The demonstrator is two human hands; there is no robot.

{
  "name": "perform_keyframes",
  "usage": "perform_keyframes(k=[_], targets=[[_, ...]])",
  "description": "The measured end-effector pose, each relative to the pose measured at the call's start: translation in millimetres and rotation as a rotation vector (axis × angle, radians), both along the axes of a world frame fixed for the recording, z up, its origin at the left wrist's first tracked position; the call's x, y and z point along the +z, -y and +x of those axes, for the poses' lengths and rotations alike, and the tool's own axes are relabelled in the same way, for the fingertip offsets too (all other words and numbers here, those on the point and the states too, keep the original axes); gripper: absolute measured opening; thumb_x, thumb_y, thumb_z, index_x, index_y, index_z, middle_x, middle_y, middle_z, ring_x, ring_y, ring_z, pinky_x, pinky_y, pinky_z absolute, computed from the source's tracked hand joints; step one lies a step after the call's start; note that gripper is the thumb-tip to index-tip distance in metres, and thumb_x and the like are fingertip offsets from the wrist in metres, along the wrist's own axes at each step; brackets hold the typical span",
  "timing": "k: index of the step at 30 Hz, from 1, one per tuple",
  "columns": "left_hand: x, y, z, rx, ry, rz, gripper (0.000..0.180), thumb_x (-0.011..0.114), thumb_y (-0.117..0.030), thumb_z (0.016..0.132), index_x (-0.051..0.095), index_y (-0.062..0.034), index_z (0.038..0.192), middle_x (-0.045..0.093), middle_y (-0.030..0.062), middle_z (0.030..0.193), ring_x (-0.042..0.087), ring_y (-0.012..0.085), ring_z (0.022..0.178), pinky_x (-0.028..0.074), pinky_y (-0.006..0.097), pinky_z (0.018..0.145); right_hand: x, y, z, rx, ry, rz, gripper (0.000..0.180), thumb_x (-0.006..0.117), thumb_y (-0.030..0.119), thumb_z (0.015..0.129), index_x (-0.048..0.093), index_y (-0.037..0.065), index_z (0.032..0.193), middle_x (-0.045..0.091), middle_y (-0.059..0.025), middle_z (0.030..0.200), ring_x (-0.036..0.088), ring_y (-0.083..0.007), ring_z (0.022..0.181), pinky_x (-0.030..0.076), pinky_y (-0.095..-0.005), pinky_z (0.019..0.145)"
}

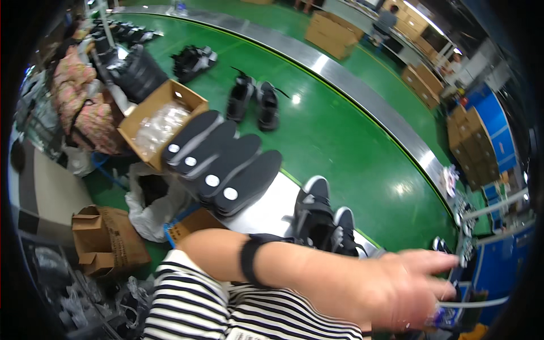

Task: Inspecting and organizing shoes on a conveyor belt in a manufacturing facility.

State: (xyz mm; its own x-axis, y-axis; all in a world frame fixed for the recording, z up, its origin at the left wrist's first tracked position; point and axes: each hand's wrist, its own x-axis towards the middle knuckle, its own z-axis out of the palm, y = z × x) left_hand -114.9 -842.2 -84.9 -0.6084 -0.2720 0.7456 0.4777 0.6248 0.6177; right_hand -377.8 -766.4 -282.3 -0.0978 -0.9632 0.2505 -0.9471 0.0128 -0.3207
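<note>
One bare forearm with a black band (249,262) comes out of a striped sleeve (187,294) and stretches to the right. I take it for my left hand (416,289); it is blurred, with fingers extended and slightly apart, at a blue machine (498,266). A small coloured object (441,317) shows just under the fingers; whether they touch it is unclear. A pair of black sneakers (320,218) stands on the white table (266,209) behind the forearm. Several black insoles (224,164) with white round stickers lie fanned out further left. My right hand is out of view.
A green conveyor belt (340,141) with a metal rim curves past, carrying black shoes (253,99). An open cardboard box (161,116) holds clear plastic bags. Torn cartons (105,238) and a white bag (150,207) lie on the floor. Stacked cartons (334,31) and people stand far back.
</note>
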Motion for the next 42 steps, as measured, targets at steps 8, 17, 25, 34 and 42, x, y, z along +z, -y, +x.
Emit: perform_keyframes(k=[8,17,25,34,42], targets=[[-189,-14,-4,0.599,0.871,0.177,0.045,0.058,-0.039,0.074,0.053,-0.0006,0.097,0.053,0.0139,0.091,0.05,0.03,0.088,0.043,0.039,0.074,23,-26,31,0.083,0.241,0.298,0.032,0.065,0.025,0.067,0.06,-0.001,0.085,0.053,-0.0175,0.083,0.05,-0.0302,0.085,0.04,-0.0355,0.077],[-206,-7,-20,0.509,1.025,-0.033,0.036,0.068,-0.034,0.06,0.059,-0.0019,0.074,0.058,0.0087,0.073,0.054,0.0249,0.079,0.045,0.035,0.061,44,-18,63,0.283,-0.129,0.404,0.045,0.066,0.03,0.067,0.054,-0.001,0.098,0.054,-0.0188,0.085,0.052,-0.0295,0.082,0.042,-0.036,0.072],[-200,36,-48,0.012,1.494,-0.061,0.032,0.067,-0.025,0.057,0.066,-0.0055,0.081,0.064,0.0105,0.084,0.061,0.0251,0.079,0.047,0.036,0.065,23,38,58,0.246,0.057,1.3,0.057,0.062,0.038,0.068,0.05,-0.007,0.1,0.058,-0.0228,0.09,0.056,-0.0333,0.085,0.044,-0.0377,0.073],[-219,22,-42,0.055,1.185,-0.033,0.022,0.061,-0.019,0.059,0.065,-0.0067,0.076,0.062,0.014,0.076,0.058,0.0282,0.07,0.045,0.037,0.065,4,40,41,0.38,0.24,1.209,0.039,0.06,0.021,0.074,0.047,-0.007,0.099,0.058,-0.0154,0.074,0.054,-0.0207,0.058,0.043,-0.0331,0.05],[-210,5,-26,0.274,0.965,-0.126,0.018,0.057,-0.019,0.062,0.063,-0.0053,0.071,0.061,0.0149,0.07,0.059,0.0295,0.065,0.046,0.038,0.057,3,32,44,0.327,0.145,1.152,0.039,0.058,0.026,0.076,0.048,-0.004,0.099,0.058,-0.0183,0.074,0.055,-0.0264,0.058,0.044,-0.0362,0.053]])
